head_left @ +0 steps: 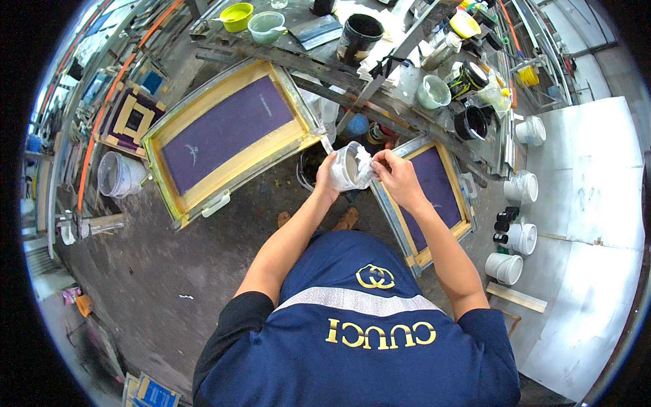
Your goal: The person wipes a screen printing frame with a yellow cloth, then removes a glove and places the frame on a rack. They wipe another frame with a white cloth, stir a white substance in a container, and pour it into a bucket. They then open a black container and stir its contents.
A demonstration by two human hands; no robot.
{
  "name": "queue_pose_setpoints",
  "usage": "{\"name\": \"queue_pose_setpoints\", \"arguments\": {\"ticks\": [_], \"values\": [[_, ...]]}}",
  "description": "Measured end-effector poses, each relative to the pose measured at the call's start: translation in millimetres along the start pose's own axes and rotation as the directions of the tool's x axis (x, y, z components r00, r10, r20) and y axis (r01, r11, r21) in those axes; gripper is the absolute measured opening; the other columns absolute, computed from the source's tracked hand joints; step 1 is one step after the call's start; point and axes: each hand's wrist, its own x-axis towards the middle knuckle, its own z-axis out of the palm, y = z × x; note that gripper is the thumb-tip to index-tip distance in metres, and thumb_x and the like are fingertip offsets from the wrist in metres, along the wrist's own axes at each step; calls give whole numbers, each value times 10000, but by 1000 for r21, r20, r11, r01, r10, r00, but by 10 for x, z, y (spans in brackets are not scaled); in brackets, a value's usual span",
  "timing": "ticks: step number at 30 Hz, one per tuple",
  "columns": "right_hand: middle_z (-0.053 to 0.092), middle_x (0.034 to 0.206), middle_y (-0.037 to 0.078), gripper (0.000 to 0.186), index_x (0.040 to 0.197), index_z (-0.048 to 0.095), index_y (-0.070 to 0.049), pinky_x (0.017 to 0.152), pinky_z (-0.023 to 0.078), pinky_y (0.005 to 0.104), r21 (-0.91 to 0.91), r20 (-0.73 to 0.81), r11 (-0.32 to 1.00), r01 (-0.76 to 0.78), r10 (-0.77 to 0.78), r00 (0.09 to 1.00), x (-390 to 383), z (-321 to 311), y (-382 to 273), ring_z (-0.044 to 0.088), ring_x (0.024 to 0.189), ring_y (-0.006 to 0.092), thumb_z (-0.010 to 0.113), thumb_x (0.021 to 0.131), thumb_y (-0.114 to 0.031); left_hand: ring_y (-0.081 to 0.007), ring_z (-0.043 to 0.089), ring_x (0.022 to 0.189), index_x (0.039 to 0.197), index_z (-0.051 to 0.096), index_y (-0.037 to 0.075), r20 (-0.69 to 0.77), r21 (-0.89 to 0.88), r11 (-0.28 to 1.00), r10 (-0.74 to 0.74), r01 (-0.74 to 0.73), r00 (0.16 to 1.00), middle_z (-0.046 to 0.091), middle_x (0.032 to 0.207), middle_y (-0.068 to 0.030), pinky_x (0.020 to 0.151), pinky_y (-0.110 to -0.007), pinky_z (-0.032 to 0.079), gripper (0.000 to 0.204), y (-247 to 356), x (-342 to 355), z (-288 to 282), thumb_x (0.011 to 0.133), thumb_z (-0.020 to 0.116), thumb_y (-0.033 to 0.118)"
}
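A: Where is the white cup (344, 173)?
B: It is in front of the body, and the left hand (327, 178) holds it, with the fingers closed around its side.
A: And the right hand (399, 178)?
B: Its fingers pinch a crumpled white wad (365, 166) at the cup's rim; cloth or paper, I cannot tell.
A: What is around?
B: One framed purple panel (230, 132) at left, a second panel (437, 180) at right, and a table (312, 64) beyond.

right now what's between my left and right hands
The head view shows a whitish round plastic tub held by the left hand, then crumpled white material pinched by the right hand.
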Motion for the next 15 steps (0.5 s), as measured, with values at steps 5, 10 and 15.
{"name": "queue_pose_setpoints", "arguments": {"ticks": [5,10,15], "values": [[678,882,147,166,1115,601,-15,737,530,394,-76,63,992,102,-97,993,126,-145,-165,676,798,291,652,964,-61,-323,667,1190,1343,628,59,111,-60,995,-72,79,991,693,1306,-138,1053,-509,519,508,137,-174,99,1036,475,434],[626,939,142,169,1132,647,-31,837,529,398,-148,271,929,338,-290,918,163,-256,-189,652,915,297,607,968,-42,-343,638,1237,1412,584,82,231,-89,989,-98,121,968,648,1383,-148,1077,-540,497,562,259,-358,239,1042,418,471],[572,1092,148,237,1146,681,-40,930,510,402,-161,518,910,383,-253,817,46,-294,-385,613,1066,333,679,912,-77,-340,633,1241,1413,590,92,278,-90,986,-108,138,955,654,1375,-137,1065,-551,498,576,300,-422,252,1039,408,492]]}}
